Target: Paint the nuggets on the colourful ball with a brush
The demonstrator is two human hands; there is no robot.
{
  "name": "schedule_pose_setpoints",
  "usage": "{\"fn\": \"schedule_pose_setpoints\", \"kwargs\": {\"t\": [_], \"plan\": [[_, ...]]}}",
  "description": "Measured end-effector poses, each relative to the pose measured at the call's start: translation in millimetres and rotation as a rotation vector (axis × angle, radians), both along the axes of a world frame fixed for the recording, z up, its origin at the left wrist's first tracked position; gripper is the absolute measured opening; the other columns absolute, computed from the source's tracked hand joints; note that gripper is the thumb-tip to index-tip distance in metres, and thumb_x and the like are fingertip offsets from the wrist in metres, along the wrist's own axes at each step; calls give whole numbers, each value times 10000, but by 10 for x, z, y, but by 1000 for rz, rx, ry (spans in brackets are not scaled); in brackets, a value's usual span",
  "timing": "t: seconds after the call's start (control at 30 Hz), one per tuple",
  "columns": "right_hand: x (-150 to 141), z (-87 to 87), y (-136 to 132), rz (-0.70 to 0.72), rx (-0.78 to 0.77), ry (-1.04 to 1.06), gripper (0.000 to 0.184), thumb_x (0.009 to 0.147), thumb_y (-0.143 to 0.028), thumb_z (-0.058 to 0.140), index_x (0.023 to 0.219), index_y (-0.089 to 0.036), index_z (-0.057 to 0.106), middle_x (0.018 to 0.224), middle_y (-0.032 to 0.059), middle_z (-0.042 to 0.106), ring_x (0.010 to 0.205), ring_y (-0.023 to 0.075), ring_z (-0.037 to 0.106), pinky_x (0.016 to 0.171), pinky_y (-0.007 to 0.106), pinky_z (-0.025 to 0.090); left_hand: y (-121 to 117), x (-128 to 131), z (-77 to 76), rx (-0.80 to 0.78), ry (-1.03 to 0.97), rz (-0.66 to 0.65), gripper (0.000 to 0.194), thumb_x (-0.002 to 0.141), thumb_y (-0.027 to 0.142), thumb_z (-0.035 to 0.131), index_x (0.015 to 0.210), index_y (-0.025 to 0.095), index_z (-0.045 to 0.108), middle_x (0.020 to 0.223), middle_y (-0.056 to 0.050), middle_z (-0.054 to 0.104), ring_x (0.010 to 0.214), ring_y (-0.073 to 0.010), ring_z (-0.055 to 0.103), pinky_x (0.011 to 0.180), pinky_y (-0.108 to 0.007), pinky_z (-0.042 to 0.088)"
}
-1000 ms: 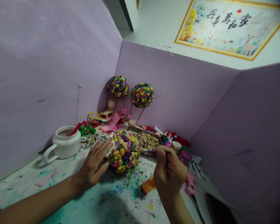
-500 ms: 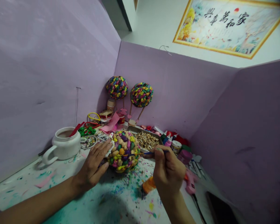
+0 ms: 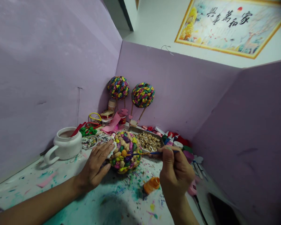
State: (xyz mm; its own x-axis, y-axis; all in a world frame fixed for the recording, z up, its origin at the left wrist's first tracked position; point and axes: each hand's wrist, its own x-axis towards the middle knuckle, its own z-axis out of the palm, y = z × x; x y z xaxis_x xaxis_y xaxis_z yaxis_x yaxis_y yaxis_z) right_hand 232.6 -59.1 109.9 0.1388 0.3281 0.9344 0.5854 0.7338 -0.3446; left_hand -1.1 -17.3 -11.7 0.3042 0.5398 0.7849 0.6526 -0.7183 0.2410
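A round ball (image 3: 125, 147) covered in peanut shells, partly painted and partly bare, sits on the paint-stained table. Against its left side my left hand (image 3: 97, 164) is cupped, fingers long and thumb apart, with a crumpled white tissue (image 3: 111, 151) between fingers and ball. My right hand (image 3: 176, 170) pinches a thin blue paintbrush (image 3: 157, 153), whose tip meets a yellow-orange shell on the ball's front. Just left of that hand an orange paint bottle (image 3: 151, 185) lies on its side, its mouth toward the hand.
Behind the ball lies a metal tray (image 3: 162, 143) of shell pieces. A white mug (image 3: 69, 147) stands left. Two finished-looking colourful balls (image 3: 143, 95) rise on sticks at the back. Right are paint bottles (image 3: 170, 141), a pink glue gun (image 3: 192, 188) with cable and a dark flat object (image 3: 222, 209).
My right hand has shifted right with the paintbrush, uncovering more of the orange bottle. My left hand stays against the ball. The whole view has shifted slightly.
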Motion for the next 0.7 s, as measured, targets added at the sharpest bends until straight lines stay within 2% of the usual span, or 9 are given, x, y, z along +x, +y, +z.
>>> {"fn": "schedule_pose_setpoints", "kwargs": {"t": [0.23,0.43,0.57,0.7], "plan": [[-15,38,-58,-13,47,-111,172,913,-119,511,777,-191,589,610,-47,668,497,63,656,498,120,467,-34,23,22,22,25,-2,653,935,195,407,1549,288,206,1563,-79,371,1429,-264,334,1163,-457,243],[-23,20,-54,-20,14,-193,135,920,-126,510,827,-183,590,605,-27,688,507,75,678,499,123,468,-39,22,33,23,48,21,670,929,206,410,1557,282,189,1561,-86,375,1418,-278,354,1157,-466,260],[-37,11,-48,23,-42,-168,126,925,-136,514,842,-185,593,603,-22,700,496,90,685,488,136,481,-47,27,45,31,54,-4,678,926,192,408,1557,288,179,1567,-85,364,1417,-280,350,1149,-469,269],[-32,22,-48,2,-40,-129,144,922,-145,515,810,-193,591,591,-18,695,484,107,684,472,158,487,-54,39,48,26,36,-18,670,927,192,415,1551,297,194,1559,-87,371,1411,-282,350,1151,-479,256]]}}
